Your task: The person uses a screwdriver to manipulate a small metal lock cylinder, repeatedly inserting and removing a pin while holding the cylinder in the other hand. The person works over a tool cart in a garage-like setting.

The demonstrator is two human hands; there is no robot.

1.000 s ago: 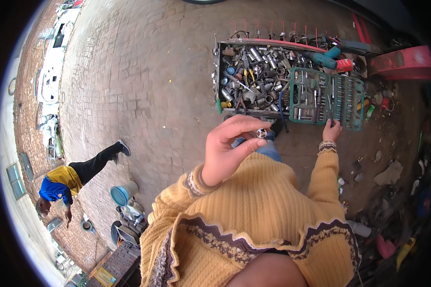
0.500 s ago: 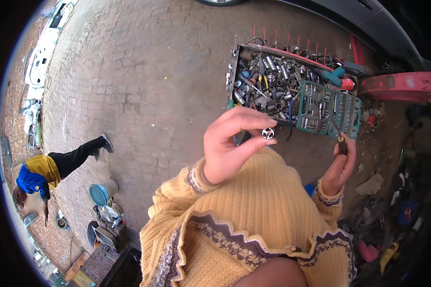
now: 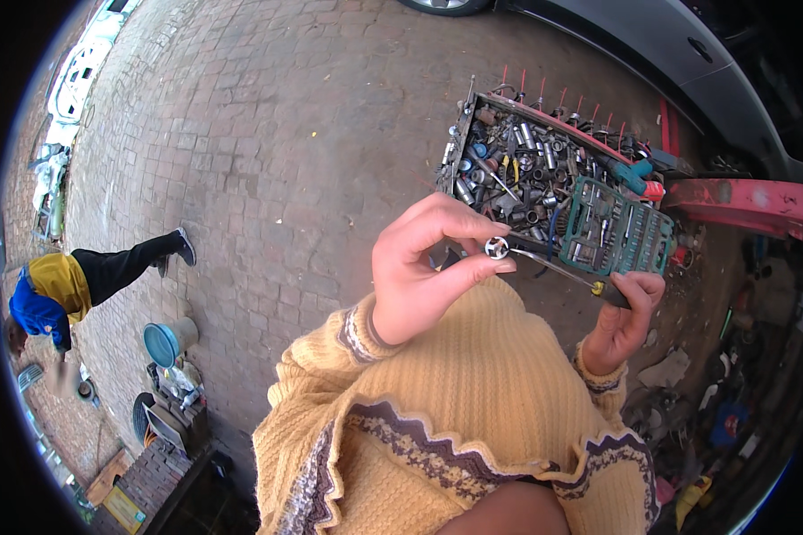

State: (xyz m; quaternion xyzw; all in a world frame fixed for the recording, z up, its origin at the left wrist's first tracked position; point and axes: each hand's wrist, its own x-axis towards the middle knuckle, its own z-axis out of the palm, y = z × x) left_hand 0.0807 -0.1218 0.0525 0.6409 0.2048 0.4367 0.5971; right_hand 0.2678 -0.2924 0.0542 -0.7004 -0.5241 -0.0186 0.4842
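Between the thumb and fingertips of my left hand (image 3: 424, 267) is a small round metal piece (image 3: 497, 248), bright at the rim with dark gaps in its face. My right hand (image 3: 623, 319) is closed round the dark handle of a screwdriver (image 3: 559, 270), which has a yellow collar. Its thin shaft points left, and the tip reaches the edge of the round piece; whether it touches cannot be made out. Just beyond my hands lies a green socket set case (image 3: 589, 259), open, beside a tray (image 3: 459, 134) heaped with sockets and loose tools.
A teal power tool (image 3: 632, 176) lies at the tray's right end, near a red metal beam (image 3: 745, 203). A grey car (image 3: 660, 53) stands at the far right. On the left, a person (image 3: 49, 290) bends over beyond a blue bucket (image 3: 162, 343). Scattered parts (image 3: 678, 428) lie at lower right.
My right hand has turned the screwdriver from upright to pointing left, bringing its tip to the round metal piece. My left hand keeps its pinch. The whole view has shifted slightly.
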